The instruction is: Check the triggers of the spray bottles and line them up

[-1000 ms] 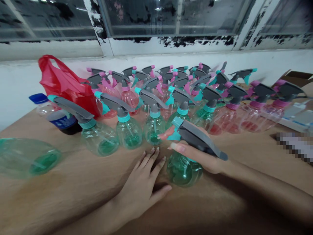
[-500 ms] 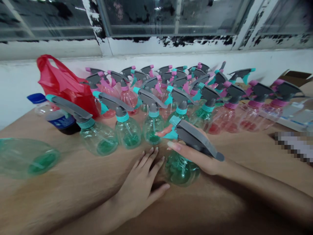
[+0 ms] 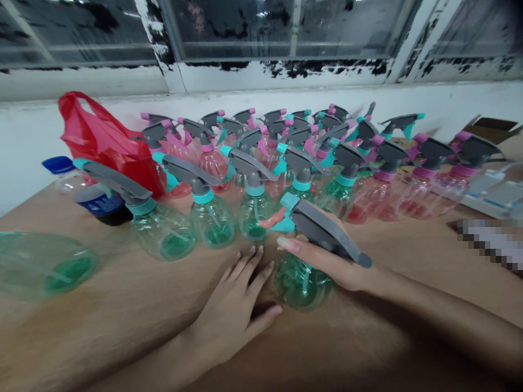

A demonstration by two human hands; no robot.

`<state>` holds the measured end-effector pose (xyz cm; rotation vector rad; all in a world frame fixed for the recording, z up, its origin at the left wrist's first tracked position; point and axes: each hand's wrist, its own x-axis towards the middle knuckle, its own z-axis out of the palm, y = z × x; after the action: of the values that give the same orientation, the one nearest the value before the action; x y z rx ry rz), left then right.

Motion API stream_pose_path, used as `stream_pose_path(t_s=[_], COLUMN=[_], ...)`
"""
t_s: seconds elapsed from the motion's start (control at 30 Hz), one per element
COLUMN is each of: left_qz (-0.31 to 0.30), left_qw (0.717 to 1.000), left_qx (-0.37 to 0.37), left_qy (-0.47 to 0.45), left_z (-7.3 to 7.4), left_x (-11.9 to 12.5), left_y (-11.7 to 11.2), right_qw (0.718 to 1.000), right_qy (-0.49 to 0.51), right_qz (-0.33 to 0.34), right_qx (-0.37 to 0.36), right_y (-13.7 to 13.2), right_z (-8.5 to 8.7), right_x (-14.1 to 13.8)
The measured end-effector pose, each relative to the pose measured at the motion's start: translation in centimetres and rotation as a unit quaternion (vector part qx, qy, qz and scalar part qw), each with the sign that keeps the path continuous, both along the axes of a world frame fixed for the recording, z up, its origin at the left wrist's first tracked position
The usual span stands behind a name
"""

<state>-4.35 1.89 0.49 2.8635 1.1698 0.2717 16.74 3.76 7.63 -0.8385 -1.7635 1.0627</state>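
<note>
My right hand (image 3: pixel 322 256) is wrapped round the neck of a green spray bottle (image 3: pixel 303 288), just below its grey head and turquoise trigger. The bottle stands on the wooden table (image 3: pixel 417 305), and a finger reaches forward beside the trigger. Flat on the table to its left lies my left hand (image 3: pixel 235 299), palm down, fingers spread, holding nothing. Beyond its fingertips stand a green spray bottle (image 3: pixel 255 215) and another green spray bottle (image 3: pixel 214 223), both with turquoise collars.
Several pink and green spray bottles (image 3: pixel 210 160) crowd toward the wall. At left are a red plastic bag (image 3: pixel 110 147), a dark-liquid bottle with a blue label (image 3: pixel 102 204) and a large green bottle (image 3: pixel 53 267). An open cardboard box (image 3: pixel 494 130) sits at far right.
The view has shifted very slightly. Both hands and the held spray bottle stay in the same places on the table.
</note>
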Motion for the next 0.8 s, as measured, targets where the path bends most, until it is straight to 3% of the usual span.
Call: stream_pose_path(t_s=[0.13,0.8], left_qz=[0.001,0.004], left_qw=[1.000,1.000], left_qx=[-0.003,-0.009], left_qy=[-0.002,0.007], left_z=[0.0,0.2], left_x=[0.0,0.1], left_y=[-0.1,0.0], right_qw=[1.000,1.000], right_qy=[0.011,-0.012], right_qz=[0.003,0.002], right_qx=[0.006,-0.004], right_y=[0.1,-0.2], right_z=[-0.4,1.0], right_x=[0.0,-0.1])
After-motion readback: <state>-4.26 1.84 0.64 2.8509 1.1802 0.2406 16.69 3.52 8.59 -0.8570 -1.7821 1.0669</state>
